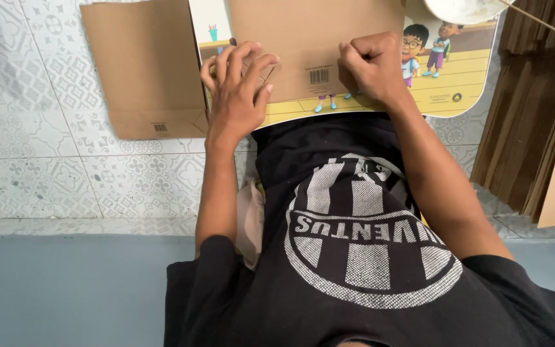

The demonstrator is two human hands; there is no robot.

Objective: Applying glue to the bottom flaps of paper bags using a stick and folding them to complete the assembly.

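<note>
Left hand (237, 90) flat, fingers spread, pressing brown paper bag (309, 45) at its bottom-left corner, gripping nothing. Right hand (370, 64) fisted, knuckles pushing the bag's bottom-right fold. Bag lies under both hands on cartoon-printed board (448, 90); second bag (146, 71) left of left hand.

Flat brown paper bag (309, 45) lies on cartoon-printed board (457, 90).

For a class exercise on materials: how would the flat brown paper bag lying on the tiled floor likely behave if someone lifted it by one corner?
The brown paper bag lies completely flat, so it is probably thin and light. Lifted by a corner, it would likely droop rather than stay stiff. Its folded bottom flap might hold some shape.
</note>
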